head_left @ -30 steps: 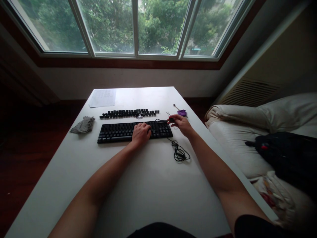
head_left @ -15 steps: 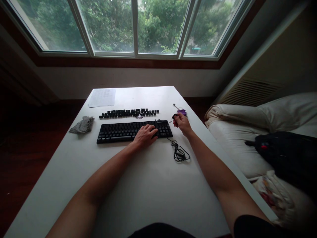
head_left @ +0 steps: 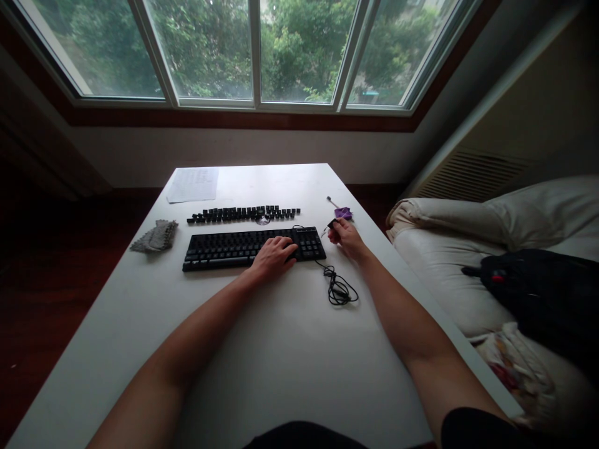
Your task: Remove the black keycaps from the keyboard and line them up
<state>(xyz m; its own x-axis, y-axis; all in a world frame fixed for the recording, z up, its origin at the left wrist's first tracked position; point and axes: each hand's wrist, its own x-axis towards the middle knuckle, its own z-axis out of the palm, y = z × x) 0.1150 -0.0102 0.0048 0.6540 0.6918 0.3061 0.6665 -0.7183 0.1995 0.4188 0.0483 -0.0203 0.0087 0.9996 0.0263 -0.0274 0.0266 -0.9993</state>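
A black keyboard [head_left: 224,249] lies on the white table, many of its keys in place. My left hand [head_left: 275,257] rests on the keyboard's right part, left of the number pad, fingers stretched over the keys and holding nothing. Just off the keyboard's right end, my right hand [head_left: 345,237] pinches a small black piece with thin pale wires, which looks like a keycap puller [head_left: 331,223]. Its wires point down and left toward the number pad. Rows of loose black keycaps [head_left: 234,214] stand behind the keyboard.
A coiled cable [head_left: 340,290] lies in front of my right hand. Behind that hand are a purple cloth [head_left: 343,213] and a small brush [head_left: 331,201]. A grey cloth [head_left: 156,237] sits at left, papers [head_left: 193,184] at the back left. A clear round object [head_left: 262,220] touches the keycaps.
My right hand has shifted slightly down and to the right with the keycap puller, and the black piece has turned a little. My left hand stays on the keyboard.
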